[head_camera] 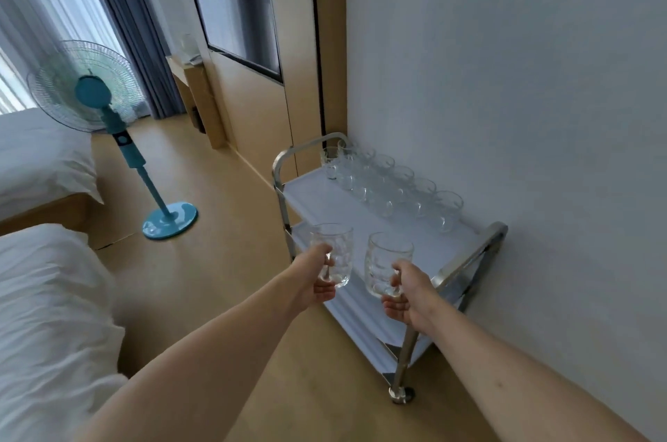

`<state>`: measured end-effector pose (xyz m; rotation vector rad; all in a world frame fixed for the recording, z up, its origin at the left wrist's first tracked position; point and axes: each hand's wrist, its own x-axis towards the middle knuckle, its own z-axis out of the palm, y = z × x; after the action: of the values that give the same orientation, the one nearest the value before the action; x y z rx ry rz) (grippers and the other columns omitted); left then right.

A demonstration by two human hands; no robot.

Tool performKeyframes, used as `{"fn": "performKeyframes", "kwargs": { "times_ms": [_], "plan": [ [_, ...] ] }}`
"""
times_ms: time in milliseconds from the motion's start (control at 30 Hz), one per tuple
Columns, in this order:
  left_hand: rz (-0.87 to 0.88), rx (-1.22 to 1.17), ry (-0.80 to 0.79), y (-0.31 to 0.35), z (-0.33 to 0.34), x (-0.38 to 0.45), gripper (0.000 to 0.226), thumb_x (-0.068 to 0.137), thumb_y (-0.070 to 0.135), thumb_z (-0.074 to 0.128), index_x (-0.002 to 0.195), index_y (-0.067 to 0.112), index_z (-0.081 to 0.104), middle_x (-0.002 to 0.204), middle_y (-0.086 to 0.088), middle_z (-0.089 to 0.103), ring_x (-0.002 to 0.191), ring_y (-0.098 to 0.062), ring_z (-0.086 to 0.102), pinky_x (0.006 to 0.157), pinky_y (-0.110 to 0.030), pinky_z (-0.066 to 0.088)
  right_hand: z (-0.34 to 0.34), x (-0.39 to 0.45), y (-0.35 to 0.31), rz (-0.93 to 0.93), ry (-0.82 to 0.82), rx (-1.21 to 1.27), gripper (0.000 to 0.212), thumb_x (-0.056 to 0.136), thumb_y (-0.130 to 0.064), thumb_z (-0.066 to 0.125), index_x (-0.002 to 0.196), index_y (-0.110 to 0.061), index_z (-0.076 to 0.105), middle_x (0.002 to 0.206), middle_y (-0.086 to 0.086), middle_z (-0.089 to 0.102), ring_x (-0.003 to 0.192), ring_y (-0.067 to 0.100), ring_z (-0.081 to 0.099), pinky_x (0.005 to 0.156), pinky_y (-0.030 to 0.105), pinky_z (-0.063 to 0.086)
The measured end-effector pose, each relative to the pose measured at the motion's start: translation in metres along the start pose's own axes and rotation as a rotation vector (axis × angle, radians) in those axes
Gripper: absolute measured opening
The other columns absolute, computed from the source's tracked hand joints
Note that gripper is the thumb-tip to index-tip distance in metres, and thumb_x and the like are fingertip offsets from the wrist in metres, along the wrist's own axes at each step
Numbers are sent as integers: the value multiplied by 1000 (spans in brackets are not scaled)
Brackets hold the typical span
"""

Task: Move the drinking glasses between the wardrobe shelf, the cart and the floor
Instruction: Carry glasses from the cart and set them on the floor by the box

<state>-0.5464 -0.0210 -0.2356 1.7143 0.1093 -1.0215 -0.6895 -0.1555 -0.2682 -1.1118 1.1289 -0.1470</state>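
My left hand (314, 282) grips the handle of a clear dimpled glass mug (337, 254), held upright above the near end of the cart. My right hand (408, 297) grips the handle of a second clear mug (384, 263) just to the right of the first. Both mugs hang over the white top shelf (314, 196) of a steel-framed cart that stands against the wall. Several more glass mugs (389, 185) stand in two rows along the far side of that shelf, next to the wall.
A white wall (523, 80) runs right behind the cart. A wardrobe with a dark glass door (234, 1) stands beyond it. A blue standing fan (108, 105) is on the wooden floor at the left, beside two white beds (47, 315).
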Motion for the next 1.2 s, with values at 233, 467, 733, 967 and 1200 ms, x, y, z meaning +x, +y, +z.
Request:
{"fn": "performKeyframes", "kwargs": {
  "times_ms": [233, 467, 733, 967, 1200],
  "plan": [
    [-56, 72, -181, 22, -1, 61, 31, 96, 39, 59, 92, 9, 60, 86, -19, 61, 72, -29, 59, 63, -35, 57, 22, 27, -8, 89, 196, 84, 29, 91, -40, 55, 82, -13, 55, 66, 16, 63, 50, 23, 57, 50, 30, 54],
    [-106, 131, -280, 42, 23, 105, 27, 94, 37, 58, 84, 12, 56, 64, -11, 52, 58, -24, 49, 57, -29, 52, 22, 49, -8, 145, 287, 162, 31, 93, -41, 55, 86, -11, 56, 58, 13, 61, 45, 22, 53, 47, 28, 53],
    [-99, 221, -320, 67, 68, 153, 29, 97, 38, 58, 89, 11, 59, 80, -16, 57, 72, -29, 57, 65, -34, 58, -7, 112, -37, 130, 304, 206, 35, 94, -42, 53, 90, -8, 59, 62, 16, 66, 59, 28, 61, 56, 33, 58],
    [-155, 281, -329, 96, 119, 201, 30, 101, 38, 57, 94, 9, 59, 87, -17, 55, 80, -30, 55, 72, -37, 57, -33, 180, -61, 182, 317, 252, 33, 93, -40, 55, 85, -8, 58, 80, 19, 64, 62, 28, 60, 56, 33, 58],
    [-226, 180, -331, 102, 159, 226, 9, 101, 15, 54, 96, 8, 56, 75, -9, 42, 59, -20, 34, 64, -32, 44, -47, 227, -62, 227, 325, 287, 31, 92, -38, 54, 79, -9, 54, 71, 12, 55, 60, 27, 57, 56, 32, 56]
  ]
}}
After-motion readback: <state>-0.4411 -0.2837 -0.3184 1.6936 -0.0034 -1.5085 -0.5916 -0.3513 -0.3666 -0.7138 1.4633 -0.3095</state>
